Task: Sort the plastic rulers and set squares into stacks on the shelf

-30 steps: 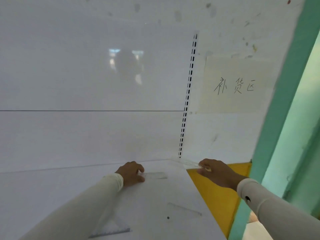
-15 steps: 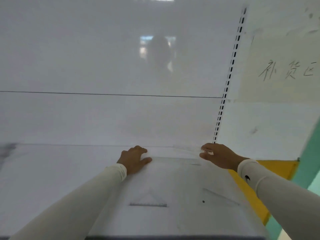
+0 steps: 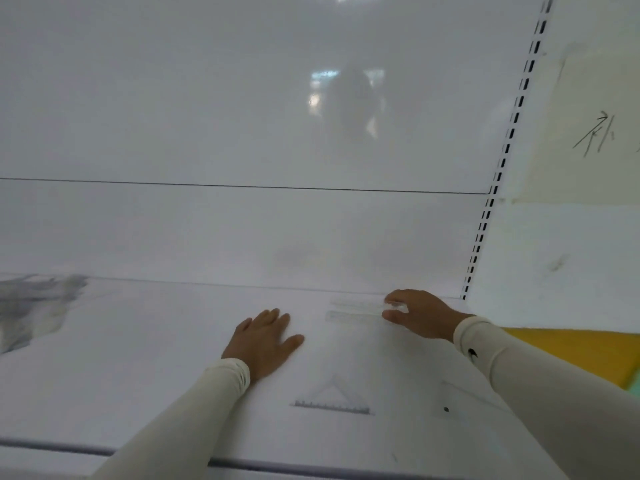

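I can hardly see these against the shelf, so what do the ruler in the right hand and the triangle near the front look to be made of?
Ruler: apparently clear glossy plastic; the white shelf shows through. Triangle: likewise transparent plastic, only its printed scale edge reads dark.

Single head-worn view, wide-angle — looking forward and down, close over the white shelf (image 3: 138, 358), facing its back panel (image 3: 242, 116)

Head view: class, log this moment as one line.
left hand: flat on shelf | right hand: pinching clear ruler | set squares: loose in front
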The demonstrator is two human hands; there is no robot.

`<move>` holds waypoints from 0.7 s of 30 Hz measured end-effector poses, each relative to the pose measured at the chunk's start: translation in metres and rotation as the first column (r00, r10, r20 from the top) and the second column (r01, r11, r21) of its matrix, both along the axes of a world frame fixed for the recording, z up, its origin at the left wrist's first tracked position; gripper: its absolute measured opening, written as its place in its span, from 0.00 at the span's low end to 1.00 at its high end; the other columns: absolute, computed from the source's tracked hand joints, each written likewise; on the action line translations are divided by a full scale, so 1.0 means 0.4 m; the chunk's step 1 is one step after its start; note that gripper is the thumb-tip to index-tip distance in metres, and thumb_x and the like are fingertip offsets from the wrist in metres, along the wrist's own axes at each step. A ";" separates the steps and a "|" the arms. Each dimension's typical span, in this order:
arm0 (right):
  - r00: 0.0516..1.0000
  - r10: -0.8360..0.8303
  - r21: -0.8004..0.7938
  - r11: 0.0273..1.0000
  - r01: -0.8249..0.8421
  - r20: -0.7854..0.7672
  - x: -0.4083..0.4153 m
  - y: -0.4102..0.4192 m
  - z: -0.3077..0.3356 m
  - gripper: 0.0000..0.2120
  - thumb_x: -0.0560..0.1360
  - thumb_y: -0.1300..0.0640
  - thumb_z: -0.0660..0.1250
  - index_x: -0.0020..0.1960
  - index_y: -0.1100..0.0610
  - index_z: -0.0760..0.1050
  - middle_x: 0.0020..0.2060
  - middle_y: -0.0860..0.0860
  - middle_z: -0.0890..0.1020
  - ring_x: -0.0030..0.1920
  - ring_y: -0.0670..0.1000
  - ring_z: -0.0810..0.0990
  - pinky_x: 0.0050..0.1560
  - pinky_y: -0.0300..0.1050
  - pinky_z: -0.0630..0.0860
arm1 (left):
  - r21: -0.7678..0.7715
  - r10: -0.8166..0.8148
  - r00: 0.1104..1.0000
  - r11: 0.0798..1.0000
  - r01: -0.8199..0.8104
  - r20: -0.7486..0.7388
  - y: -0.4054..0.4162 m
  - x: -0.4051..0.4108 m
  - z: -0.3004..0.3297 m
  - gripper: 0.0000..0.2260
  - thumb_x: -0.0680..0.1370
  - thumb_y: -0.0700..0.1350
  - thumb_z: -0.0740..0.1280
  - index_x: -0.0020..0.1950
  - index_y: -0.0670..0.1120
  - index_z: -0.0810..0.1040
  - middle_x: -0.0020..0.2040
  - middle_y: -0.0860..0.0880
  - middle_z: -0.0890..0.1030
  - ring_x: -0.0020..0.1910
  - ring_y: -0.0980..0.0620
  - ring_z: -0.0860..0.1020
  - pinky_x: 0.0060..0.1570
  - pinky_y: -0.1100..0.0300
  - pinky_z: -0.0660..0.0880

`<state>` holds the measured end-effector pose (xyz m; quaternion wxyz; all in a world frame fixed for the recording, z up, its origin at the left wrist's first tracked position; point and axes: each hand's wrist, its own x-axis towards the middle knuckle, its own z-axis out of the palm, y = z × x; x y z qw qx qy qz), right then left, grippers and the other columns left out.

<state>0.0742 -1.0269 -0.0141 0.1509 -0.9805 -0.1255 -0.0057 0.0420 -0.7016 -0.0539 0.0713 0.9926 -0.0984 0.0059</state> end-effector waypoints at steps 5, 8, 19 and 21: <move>1.000 -0.011 -0.030 0.999 0.010 -0.026 0.008 0.019 -0.019 0.21 0.77 0.41 0.61 0.65 0.49 0.72 0.63 0.48 0.76 0.62 0.51 0.74 0.64 0.49 0.69 | -0.012 -0.007 1.000 1.000 0.007 0.021 0.001 -0.006 0.012 0.31 0.79 0.66 0.49 0.78 0.52 0.55 0.79 0.51 0.54 0.78 0.53 0.50 0.76 0.52 0.48; 0.998 -0.020 -0.077 0.997 0.015 -0.055 0.017 0.033 -0.034 0.22 0.77 0.39 0.60 0.67 0.49 0.70 0.64 0.48 0.75 0.64 0.51 0.72 0.66 0.51 0.67 | -0.024 -0.004 1.000 1.000 0.004 0.006 0.000 -0.005 0.008 0.31 0.79 0.67 0.49 0.78 0.53 0.55 0.79 0.51 0.54 0.78 0.54 0.50 0.76 0.53 0.47; 0.994 -0.032 -0.105 0.994 0.021 -0.108 0.020 0.038 -0.049 0.22 0.77 0.41 0.61 0.68 0.49 0.69 0.65 0.47 0.72 0.66 0.51 0.71 0.67 0.49 0.66 | -0.029 -0.010 0.999 1.000 0.011 0.031 0.005 -0.007 0.006 0.30 0.79 0.66 0.50 0.77 0.53 0.57 0.78 0.53 0.56 0.77 0.54 0.51 0.75 0.52 0.48; 0.995 -0.034 -0.104 0.994 0.024 -0.091 0.013 0.040 -0.049 0.23 0.78 0.42 0.61 0.70 0.48 0.67 0.67 0.47 0.71 0.67 0.51 0.70 0.68 0.49 0.65 | -0.027 -0.007 1.000 1.000 0.008 0.031 0.005 -0.004 0.005 0.30 0.79 0.66 0.50 0.77 0.53 0.58 0.78 0.52 0.55 0.77 0.54 0.52 0.75 0.52 0.48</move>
